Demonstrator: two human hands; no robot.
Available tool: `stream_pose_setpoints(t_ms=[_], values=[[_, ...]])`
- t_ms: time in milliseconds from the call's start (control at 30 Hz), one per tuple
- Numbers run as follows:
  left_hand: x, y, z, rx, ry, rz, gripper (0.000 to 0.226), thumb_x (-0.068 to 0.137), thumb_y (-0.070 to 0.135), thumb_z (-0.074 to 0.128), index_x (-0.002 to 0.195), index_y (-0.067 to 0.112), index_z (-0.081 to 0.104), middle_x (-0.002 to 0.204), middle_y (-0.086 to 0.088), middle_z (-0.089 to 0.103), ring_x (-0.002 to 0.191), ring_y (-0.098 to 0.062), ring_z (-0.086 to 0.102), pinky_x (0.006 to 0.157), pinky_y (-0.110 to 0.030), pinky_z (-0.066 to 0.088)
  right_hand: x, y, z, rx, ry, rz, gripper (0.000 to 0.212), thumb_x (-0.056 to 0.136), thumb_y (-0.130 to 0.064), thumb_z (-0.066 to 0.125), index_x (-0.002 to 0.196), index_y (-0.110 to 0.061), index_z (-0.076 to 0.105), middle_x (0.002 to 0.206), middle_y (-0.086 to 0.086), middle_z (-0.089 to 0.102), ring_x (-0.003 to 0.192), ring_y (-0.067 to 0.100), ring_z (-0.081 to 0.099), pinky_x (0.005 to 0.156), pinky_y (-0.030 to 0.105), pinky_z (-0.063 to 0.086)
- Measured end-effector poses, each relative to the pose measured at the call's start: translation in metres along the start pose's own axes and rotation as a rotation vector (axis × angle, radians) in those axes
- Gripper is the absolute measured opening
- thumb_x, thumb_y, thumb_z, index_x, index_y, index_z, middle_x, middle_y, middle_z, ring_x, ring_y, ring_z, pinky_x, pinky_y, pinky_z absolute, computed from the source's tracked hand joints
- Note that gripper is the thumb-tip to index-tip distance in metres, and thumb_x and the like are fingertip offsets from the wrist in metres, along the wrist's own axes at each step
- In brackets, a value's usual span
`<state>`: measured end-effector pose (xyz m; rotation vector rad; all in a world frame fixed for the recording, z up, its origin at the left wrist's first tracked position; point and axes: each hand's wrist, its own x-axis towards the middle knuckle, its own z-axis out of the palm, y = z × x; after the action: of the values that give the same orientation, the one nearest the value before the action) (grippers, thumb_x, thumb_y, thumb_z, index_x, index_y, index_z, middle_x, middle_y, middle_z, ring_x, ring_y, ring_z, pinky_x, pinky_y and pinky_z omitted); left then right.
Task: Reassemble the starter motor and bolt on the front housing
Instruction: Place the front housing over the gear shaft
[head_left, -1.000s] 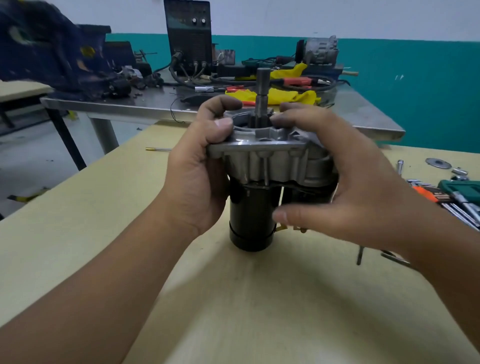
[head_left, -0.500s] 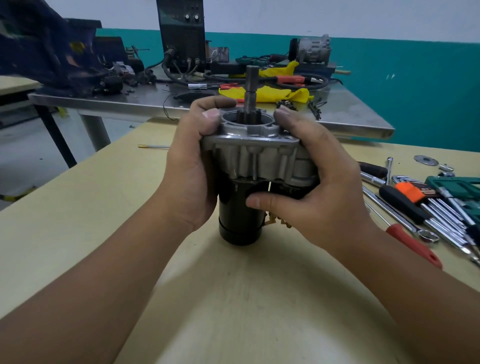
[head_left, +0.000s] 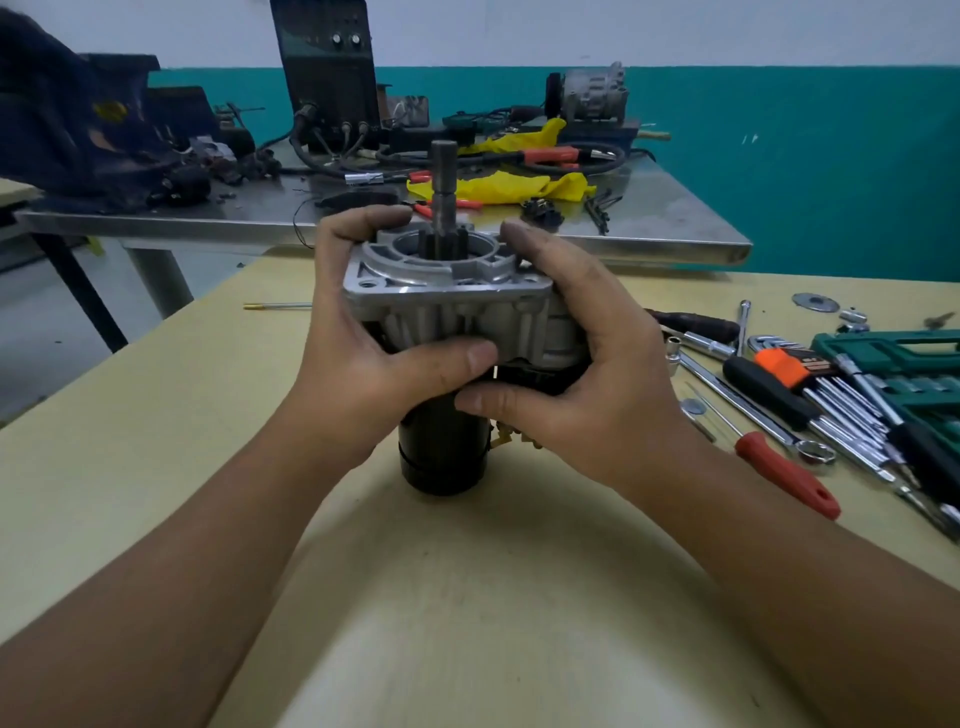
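Note:
The starter motor stands upright on the yellow table (head_left: 156, 467), its black cylindrical body (head_left: 441, 457) at the bottom. The silver front housing (head_left: 441, 296) sits on top, and the shaft (head_left: 444, 182) with its pinion gear sticks up through the housing's round opening. My left hand (head_left: 358, 364) grips the housing's left side, fingers over the top rim and thumb across the front. My right hand (head_left: 587, 374) grips the right side, thumb curled under the housing's front edge. The solenoid side is hidden behind my right hand.
Tools lie on the table to the right: a red-handled screwdriver (head_left: 787, 473), wrenches, a socket extension, an orange hex-key set (head_left: 789, 364), a green tool case (head_left: 893, 353) and washers (head_left: 815, 302). A thin brass-tipped rod (head_left: 275, 306) lies at left. A cluttered steel bench (head_left: 675, 244) stands behind.
My view has tilted down and closer. Both hands have tightened on the housing; my left thumb has come round to the front, and my right hand has closed in against the right side.

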<state>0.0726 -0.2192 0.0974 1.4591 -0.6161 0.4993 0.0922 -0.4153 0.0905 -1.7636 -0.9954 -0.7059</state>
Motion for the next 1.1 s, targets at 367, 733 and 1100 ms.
stream_pose_setpoints(t_ms=[367, 733, 1100], values=[[-0.005, -0.005, -0.019, 0.053, 0.036, 0.000, 0.076, 0.069, 0.017, 0.084, 0.127, 0.033, 0.038, 0.127, 0.009, 0.067, 0.127, -0.025, 0.064, 0.102, -0.059, 0.054, -0.018, -0.005, 0.005, 0.280, -0.039, 0.390, 0.088, 0.064, -0.037, 0.093, 0.137, -0.045, 0.044, 0.122, -0.007, 0.070, 0.118, 0.019, 0.067, 0.094, 0.050, 0.058], [0.001, -0.008, -0.023, 0.165, -0.075, 0.070, 0.102, 0.061, 0.028, 0.098, 0.135, 0.021, 0.028, 0.139, -0.001, 0.058, 0.136, -0.028, 0.058, 0.107, -0.043, 0.052, -0.022, -0.004, 0.008, 0.258, 0.044, 0.287, 0.086, 0.073, -0.021, 0.094, 0.138, -0.038, 0.041, 0.124, -0.018, 0.059, 0.118, 0.020, 0.065, 0.086, 0.045, 0.061], [0.003, -0.018, -0.043, 0.100, -0.052, -0.115, 0.126, 0.050, 0.016, 0.096, 0.150, -0.005, 0.022, 0.151, -0.025, 0.048, 0.141, -0.036, 0.052, 0.115, -0.060, 0.043, 0.008, -0.009, -0.079, 0.146, -0.275, 0.532, 0.038, 0.088, -0.046, 0.072, 0.123, -0.044, 0.058, 0.108, -0.005, 0.075, 0.085, 0.017, 0.076, 0.067, 0.036, 0.064]])
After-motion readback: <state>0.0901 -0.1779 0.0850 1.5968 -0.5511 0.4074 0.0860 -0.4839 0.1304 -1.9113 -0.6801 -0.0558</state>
